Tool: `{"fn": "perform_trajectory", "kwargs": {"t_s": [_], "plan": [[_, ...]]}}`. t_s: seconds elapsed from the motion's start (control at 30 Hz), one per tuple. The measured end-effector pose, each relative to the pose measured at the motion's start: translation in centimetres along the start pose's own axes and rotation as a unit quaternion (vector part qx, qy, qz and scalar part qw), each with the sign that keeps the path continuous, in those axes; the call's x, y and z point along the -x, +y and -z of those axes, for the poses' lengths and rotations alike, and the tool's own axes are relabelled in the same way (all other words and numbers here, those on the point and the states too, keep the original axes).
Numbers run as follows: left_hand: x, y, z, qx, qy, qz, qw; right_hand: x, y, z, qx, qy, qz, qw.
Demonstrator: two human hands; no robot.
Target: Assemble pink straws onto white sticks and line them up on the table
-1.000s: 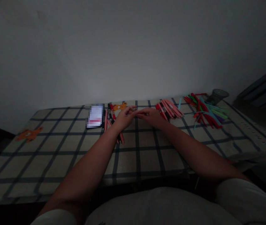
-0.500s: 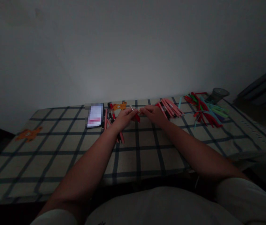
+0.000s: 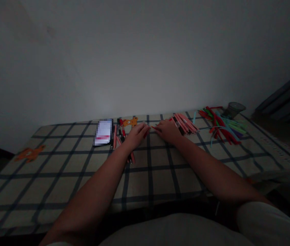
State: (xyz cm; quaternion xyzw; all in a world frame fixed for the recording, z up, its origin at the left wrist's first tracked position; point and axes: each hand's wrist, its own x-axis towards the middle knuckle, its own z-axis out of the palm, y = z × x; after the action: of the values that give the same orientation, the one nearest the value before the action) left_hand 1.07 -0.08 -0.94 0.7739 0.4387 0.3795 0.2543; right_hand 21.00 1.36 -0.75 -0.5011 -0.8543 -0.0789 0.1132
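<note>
My left hand (image 3: pixel 135 135) is closed around a small red piece (image 3: pixel 145 133), only part of which shows past the fingers. Facing it, my right hand (image 3: pixel 169 131) pinches a thin object with an orange tip (image 3: pixel 153 127); its kind is too small and dark to make out. A short gap separates the two hands above the checked cloth (image 3: pixel 157 177). Pink, black and red pen-like sticks (image 3: pixel 115 137) lie beside my left hand, partly hidden by it. Right of my right hand is a bundle of pink sticks (image 3: pixel 186 124).
A phone (image 3: pixel 103 132) with a lit, blurred screen lies at the left. Red, green, blue and purple strips (image 3: pixel 220 124) are heaped at the right, by a clear cup (image 3: pixel 235 108). The wall (image 3: pixel 145 61) rises behind the table's far edge.
My hands have moved slightly apart. The pale thin stick that jutted up from my left hand no longer shows, and less of the red piece is visible. The view has tilted a little upward.
</note>
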Motion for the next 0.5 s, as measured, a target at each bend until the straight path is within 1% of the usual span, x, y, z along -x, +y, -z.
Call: {"fn": "perform_trajectory", "kwargs": {"t_s": [0.07,0.13,0.27,0.37,0.5], "plan": [[0.1,0.21,0.04,-0.038,-0.01,-0.021,0.999,-0.09,-0.15,0.13,0.01,-0.007,-0.005,1.0],[0.22,0.29,0.11,-0.077,-0.035,-0.041,0.996,-0.23,-0.11,0.16,0.011,-0.011,-0.012,1.0],[0.47,-0.04,0.23,-0.168,-0.079,-0.071,0.98,-0.35,-0.06,0.06,0.008,-0.013,-0.011,1.0],[0.62,-0.33,0.36,-0.225,-0.079,-0.071,0.968,-0.3,-0.3,0.03,0.02,-0.01,-0.004,1.0],[0.71,-0.17,0.7,-0.248,-0.065,-0.07,0.964,-0.35,-0.32,0.23,0.004,0.003,-0.003,1.0]]}}
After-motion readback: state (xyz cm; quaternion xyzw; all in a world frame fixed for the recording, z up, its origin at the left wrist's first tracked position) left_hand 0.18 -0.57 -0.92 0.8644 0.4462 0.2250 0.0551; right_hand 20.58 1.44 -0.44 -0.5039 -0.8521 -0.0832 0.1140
